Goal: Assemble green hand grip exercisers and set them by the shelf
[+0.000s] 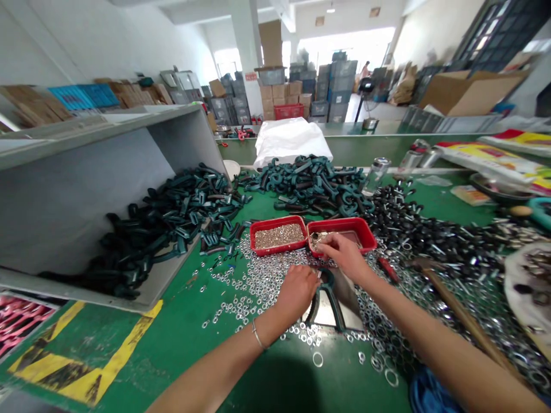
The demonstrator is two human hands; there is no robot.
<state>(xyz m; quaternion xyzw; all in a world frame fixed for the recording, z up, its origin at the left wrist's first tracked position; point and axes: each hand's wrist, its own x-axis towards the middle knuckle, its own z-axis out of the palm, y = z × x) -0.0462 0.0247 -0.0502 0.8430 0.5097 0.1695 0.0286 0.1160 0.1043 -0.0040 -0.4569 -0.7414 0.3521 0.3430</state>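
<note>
My left hand (297, 289) is closed, knuckles up, holding a dark green plastic handle piece (328, 292) that lies on a small metal plate (329, 307). My right hand (342, 255) is pinched just beyond it, at the front rim of the right red tray (359, 229); what the fingertips hold is too small to see. The left red tray (278, 235) holds fine metal parts. Silver washers (253, 281) lie scattered all around both hands.
Piles of dark green handle pieces (172, 223) fill a grey bin (64, 195) at left and the table's far middle (314, 180). Black and metal small parts (430, 235) cover the right side. A wooden handle (465, 321) lies at right. Yellow-black tape (86, 367) marks the near left.
</note>
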